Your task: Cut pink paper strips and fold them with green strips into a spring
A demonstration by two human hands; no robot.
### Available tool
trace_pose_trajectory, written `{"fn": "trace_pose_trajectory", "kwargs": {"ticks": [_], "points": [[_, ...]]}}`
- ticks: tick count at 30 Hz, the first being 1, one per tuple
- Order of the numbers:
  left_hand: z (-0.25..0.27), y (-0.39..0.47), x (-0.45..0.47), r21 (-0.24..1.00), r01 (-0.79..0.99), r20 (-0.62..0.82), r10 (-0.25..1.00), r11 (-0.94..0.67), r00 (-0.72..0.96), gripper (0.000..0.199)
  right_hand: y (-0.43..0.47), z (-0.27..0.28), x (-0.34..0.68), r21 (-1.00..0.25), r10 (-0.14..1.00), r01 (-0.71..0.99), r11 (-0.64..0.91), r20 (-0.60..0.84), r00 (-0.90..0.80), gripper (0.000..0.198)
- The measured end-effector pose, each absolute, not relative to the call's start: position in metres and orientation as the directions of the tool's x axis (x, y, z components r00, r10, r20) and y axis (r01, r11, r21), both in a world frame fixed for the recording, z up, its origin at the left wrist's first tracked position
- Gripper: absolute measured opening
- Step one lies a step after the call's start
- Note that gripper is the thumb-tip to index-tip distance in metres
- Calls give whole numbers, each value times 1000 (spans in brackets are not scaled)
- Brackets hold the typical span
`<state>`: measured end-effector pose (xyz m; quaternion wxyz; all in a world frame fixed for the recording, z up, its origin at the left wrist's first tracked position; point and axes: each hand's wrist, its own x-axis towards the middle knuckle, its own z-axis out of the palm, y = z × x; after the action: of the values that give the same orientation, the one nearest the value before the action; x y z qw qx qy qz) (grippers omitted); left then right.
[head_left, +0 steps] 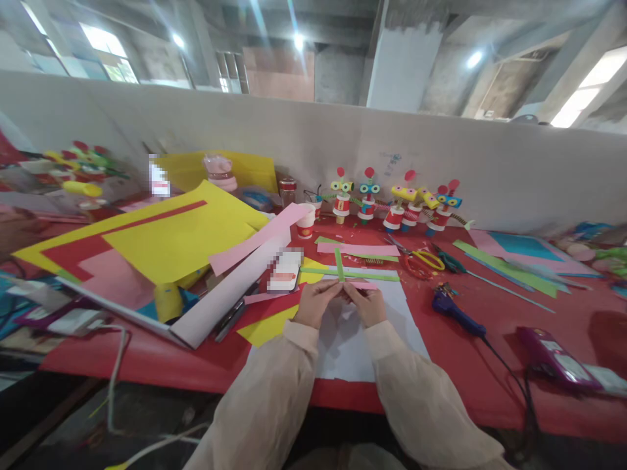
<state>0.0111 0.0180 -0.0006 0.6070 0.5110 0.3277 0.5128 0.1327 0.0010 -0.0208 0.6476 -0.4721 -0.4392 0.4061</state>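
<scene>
My left hand (318, 301) and my right hand (366, 304) meet above a white sheet (392, 326), fingertips pinched together. Between them they grip a green paper strip (339, 262) that points away from me and a pink paper strip (365, 285) that runs out to the right. The two strips cross where my fingers hide them. Just beyond my hands another green strip (377, 277) lies across the sheet, and a wider pink strip (357, 249) lies farther back. Yellow paper (267, 326) is beside my left hand.
Several cup figures (341, 205) stand along the back partition. Scissors (428, 260), a glue gun (455, 313) with its cord, and a purple device (553, 356) lie to the right. At left are large yellow sheets (181, 235), a white roll (230, 287) and a phone (284, 271).
</scene>
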Motion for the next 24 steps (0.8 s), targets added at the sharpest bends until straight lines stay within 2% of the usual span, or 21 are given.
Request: {"fn": "trace_pose_trajectory", "kwargs": {"ticks": [3, 10, 15, 20, 24], "points": [[-2, 18, 14, 941, -337, 107, 961, -16, 253, 18, 2, -21, 131, -968, 947, -149, 204, 157, 282, 23], [-7, 22, 19, 883, -460, 17, 975, 90, 222, 24, 4, -24, 129, -914, 944, -371, 165, 38, 327, 24], [-8, 23, 19, 865, -479, 3, 952, 152, 307, 28, 5, -24, 132, -941, 951, -294, 164, 72, 302, 26], [-11, 24, 19, 800, -573, -23, 963, 178, 267, 24, 2, -22, 130, -962, 961, -191, 197, 151, 230, 26], [-14, 26, 17, 756, -605, -65, 949, 248, 308, 24, -1, -20, 128, -972, 954, -83, 220, 197, 228, 25]]}}
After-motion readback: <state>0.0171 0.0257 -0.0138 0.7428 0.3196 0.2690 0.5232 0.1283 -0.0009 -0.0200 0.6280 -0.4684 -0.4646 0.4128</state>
